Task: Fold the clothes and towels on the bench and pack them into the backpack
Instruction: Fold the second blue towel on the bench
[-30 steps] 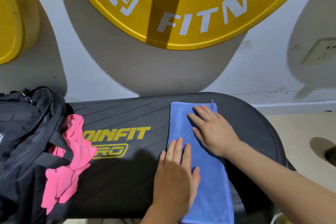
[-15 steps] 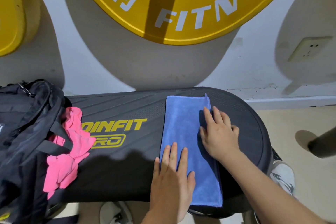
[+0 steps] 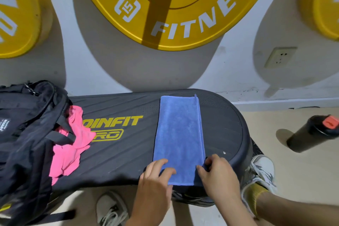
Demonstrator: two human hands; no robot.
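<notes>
A blue towel (image 3: 180, 134), folded into a long strip, lies across the black bench (image 3: 128, 154) right of its middle. My left hand (image 3: 156, 183) pinches the towel's near left corner, fingers curled over its edge. My right hand (image 3: 218, 176) grips the near right corner. A pink garment (image 3: 70, 145) lies crumpled at the bench's left end, partly under a strap of the black backpack (image 3: 25, 134), which sits on that end.
A black bottle with a red cap (image 3: 311, 132) stands on the floor to the right. My shoes (image 3: 262, 169) show beside and under the bench. Large yellow weight plates (image 3: 174, 5) lean on the wall behind. A wall socket (image 3: 279, 57) is at right.
Both hands slid back from lying flat on the towel's middle to its near end and now hold the two near corners. The view pulled back, bringing the bottle into sight.
</notes>
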